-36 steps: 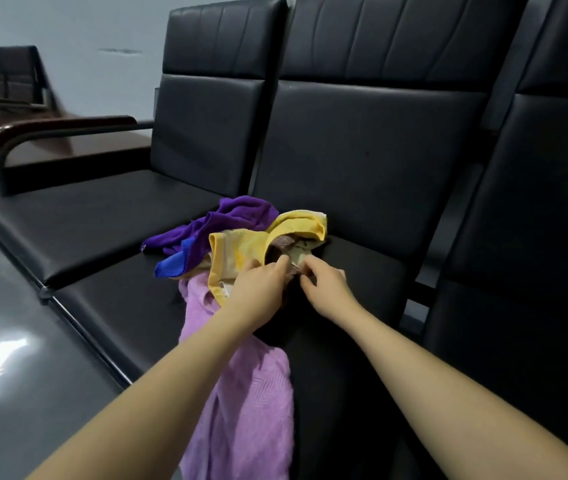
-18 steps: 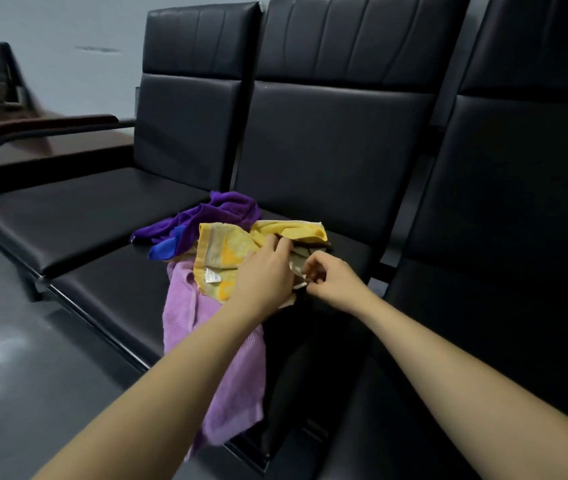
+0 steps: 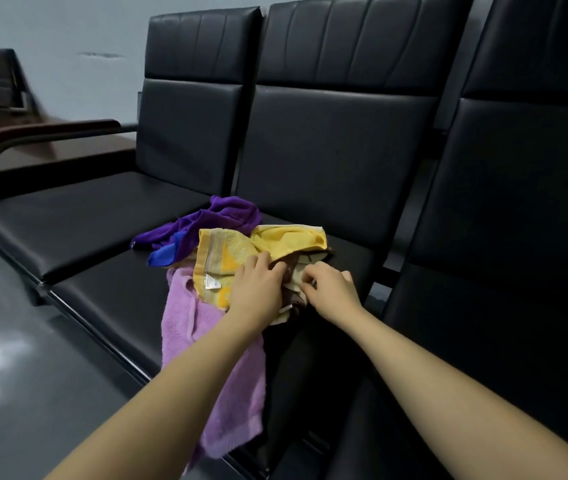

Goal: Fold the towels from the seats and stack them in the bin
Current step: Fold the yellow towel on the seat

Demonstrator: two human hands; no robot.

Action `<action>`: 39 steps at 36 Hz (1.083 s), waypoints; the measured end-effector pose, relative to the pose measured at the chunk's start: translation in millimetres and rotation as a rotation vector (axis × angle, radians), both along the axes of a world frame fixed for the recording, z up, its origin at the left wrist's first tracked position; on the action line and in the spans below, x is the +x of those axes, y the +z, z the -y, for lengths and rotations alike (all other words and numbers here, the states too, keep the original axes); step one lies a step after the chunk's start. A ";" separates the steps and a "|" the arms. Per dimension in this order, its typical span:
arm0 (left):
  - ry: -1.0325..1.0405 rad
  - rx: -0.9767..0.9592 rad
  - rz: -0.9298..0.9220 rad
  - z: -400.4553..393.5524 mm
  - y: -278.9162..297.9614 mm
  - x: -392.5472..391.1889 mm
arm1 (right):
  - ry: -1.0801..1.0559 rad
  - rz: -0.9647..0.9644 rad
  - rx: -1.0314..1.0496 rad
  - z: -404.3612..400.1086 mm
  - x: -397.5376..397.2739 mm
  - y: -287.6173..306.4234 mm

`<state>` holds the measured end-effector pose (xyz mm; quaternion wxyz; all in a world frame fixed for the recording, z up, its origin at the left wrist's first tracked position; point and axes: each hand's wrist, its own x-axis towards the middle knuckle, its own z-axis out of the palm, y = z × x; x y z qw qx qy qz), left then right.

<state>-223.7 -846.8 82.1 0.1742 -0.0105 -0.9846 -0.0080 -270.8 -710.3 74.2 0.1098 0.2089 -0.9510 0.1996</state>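
A heap of towels lies on the middle black seat. A yellow patterned towel with a white label tops the heap. A dark purple towel and a blue one sit behind it. A light pink-purple towel hangs over the seat's front edge. My left hand presses on the yellow towel, fingers curled into a brown and cream cloth beneath it. My right hand pinches the same cloth from the right. No bin is in view.
Three joined black padded seats run from left to right; the left seat is bare, the right seat stands close to my right arm. A dark wooden armrest ends the row at left. Glossy grey floor lies in front.
The yellow towel has been spread flatter and its label now shows. Both hands stay together at the heap, working at the brown and cream cloth. The camera has shifted slightly.
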 end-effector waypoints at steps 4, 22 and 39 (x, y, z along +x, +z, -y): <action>-0.091 -0.077 -0.042 -2.5 7.1 -3.3 | -0.023 0.009 -0.416 -6.9 1.3 6.2; -0.227 0.387 -0.156 -86.7 87.8 2.5 | -0.051 -0.246 -0.879 -76.3 32.1 110.9; -0.626 0.732 -0.010 -238.4 119.4 63.6 | -0.321 -0.263 -0.678 -230.1 117.4 145.5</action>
